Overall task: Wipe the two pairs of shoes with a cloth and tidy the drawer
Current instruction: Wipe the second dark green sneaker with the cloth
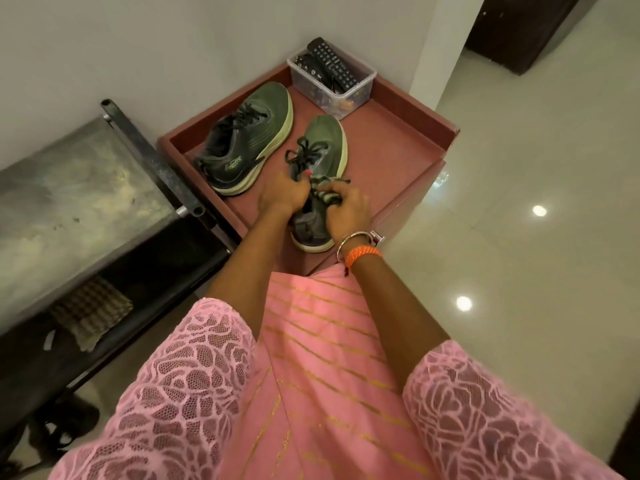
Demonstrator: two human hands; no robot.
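Observation:
Two dark green sneakers with pale soles lie on the reddish-brown cabinet top (391,147). The left sneaker (246,136) rests on its side near the wall. The right sneaker (322,150) stands upright with its toe away from me. My left hand (282,195) grips that sneaker by its opening. My right hand (348,206) holds a bunched striped cloth (323,192) against the tongue and laces. The heel shows between my wrists. No second pair is in view.
A clear plastic box (332,81) with remote controls stands at the cabinet's far corner by the wall. A dark metal-framed table (69,199) stands at the left, with a checked cloth (90,311) on its lower shelf. Glossy floor tiles (536,202) spread to the right.

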